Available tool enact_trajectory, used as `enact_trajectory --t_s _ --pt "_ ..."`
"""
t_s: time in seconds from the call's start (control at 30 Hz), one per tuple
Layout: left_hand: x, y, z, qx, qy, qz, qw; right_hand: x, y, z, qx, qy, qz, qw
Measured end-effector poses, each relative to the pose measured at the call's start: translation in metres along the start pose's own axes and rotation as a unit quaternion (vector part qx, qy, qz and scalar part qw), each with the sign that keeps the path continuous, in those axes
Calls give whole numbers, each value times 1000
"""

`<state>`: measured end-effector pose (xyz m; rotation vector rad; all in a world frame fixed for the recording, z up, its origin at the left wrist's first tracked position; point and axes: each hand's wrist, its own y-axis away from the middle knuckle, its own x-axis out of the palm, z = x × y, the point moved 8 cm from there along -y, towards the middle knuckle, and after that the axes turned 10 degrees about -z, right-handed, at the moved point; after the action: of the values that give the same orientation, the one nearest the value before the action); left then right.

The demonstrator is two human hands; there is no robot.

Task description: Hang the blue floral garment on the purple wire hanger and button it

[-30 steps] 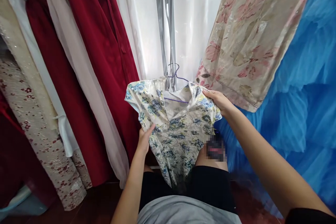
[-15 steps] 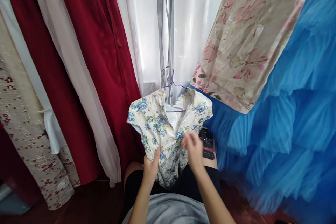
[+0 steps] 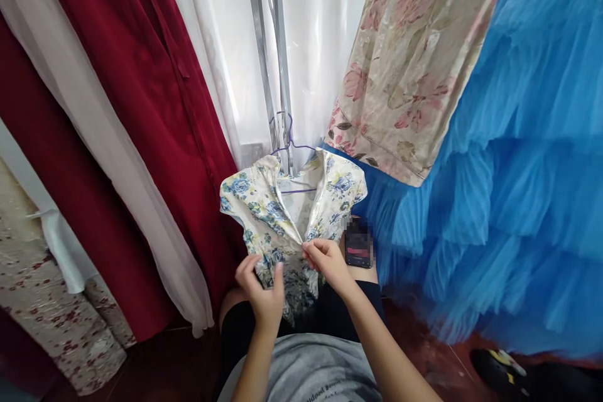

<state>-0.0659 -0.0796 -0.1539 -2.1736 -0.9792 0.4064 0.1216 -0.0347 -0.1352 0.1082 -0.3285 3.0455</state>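
A small white dress with a blue flower print (image 3: 264,207) hangs on a thin purple wire hanger (image 3: 289,144) in front of me, over my lap. My right hand (image 3: 325,260) pinches the front opening of the dress where its two edges meet. My left hand (image 3: 261,292) is just below and to the left, fingers curled at the dress's lower front, thumb up against the cloth. The collar lies spread apart above my hands. A dark phone (image 3: 358,245) rests on my right thigh, beside the dress.
Dark red (image 3: 141,107) and pale pink garments hang at the left. A metal rack pole (image 3: 264,56) stands before a white curtain. A beige dress with pink flowers (image 3: 405,63) and a blue tulle skirt (image 3: 509,169) hang at the right. The floor is dark wood.
My right hand left the dress's shoulder and came down to the front opening. My left hand shifted lower. The view swung to the right and the dress now hangs closer to the pole.
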Motion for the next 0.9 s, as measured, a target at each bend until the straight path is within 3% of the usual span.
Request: enact_trajectory --t_s 0.1,0.2,0.3,0.4,0.6,0.67,0.77,0.83,0.9 --pt "51 8 -20 23 33 179 983 5 3 -1 3 0 25 1000" --pt "77 10 -30 2 39 232 972 1 2 1 22 0 39 999" --pt "87 11 -41 27 30 277 960 -12 -13 14 38 -10 22 999" --pt "90 13 -52 68 -27 350 934 -21 -48 45 35 -41 -1 999" --pt "95 23 -76 183 -188 470 843 -1 -133 127 11 -74 -23 997" --pt "97 24 -78 198 -181 488 831 5 -142 140 -7 -61 -33 998" --pt "101 5 -75 166 -102 479 856 9 -135 146 -59 -50 -28 997" --pt "102 -28 -75 126 -36 424 896 7 -125 141 -79 -60 -29 995" --pt "101 -73 -82 105 19 329 938 2 -118 135 -82 -69 -37 994"
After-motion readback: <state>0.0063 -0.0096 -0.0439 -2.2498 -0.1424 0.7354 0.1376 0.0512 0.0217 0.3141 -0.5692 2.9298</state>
